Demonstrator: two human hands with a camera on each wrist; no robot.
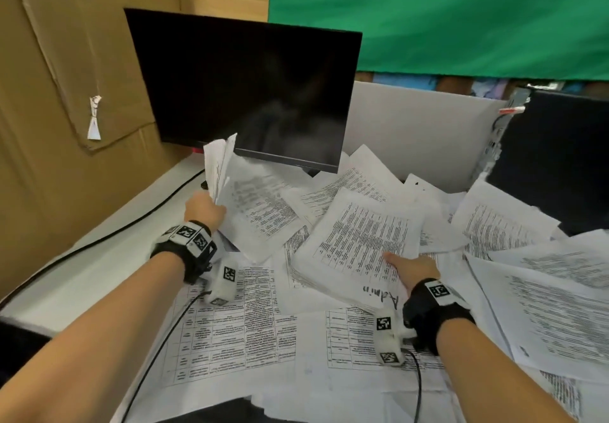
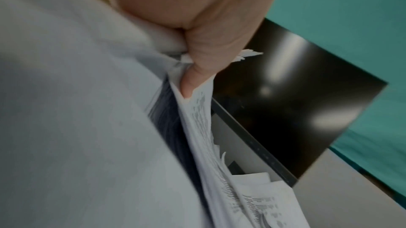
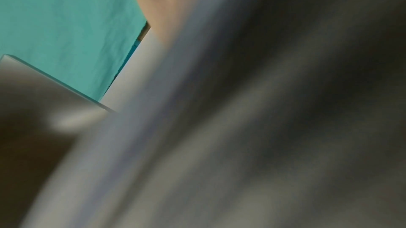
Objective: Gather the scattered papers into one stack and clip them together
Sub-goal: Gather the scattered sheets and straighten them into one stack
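Here the papers (image 1: 329,323) lie scattered over most of the white counter (image 1: 108,258), filling the lower centre and right of the head view. A thicker stack (image 1: 359,241) sits at centre frame, tilted, with the right hand (image 1: 412,269) resting on its near edge, thumb on top; the other fingers are hidden, so how far this hand is curled cannot be told. At centre left the left hand (image 1: 205,209) grips a bundle of sheets (image 1: 219,162) held upright. The left wrist view shows what the head view cannot: fingers (image 2: 197,68) curled tightly round the bundle's edge (image 2: 202,127), pinching many sheets together. The right wrist view is a dark blur apart from green at its upper left. Behind the papers stands a dark monitor (image 1: 247,90), with cardboard (image 1: 66,60) at upper left and a green cloth (image 1: 445,14) at upper right.
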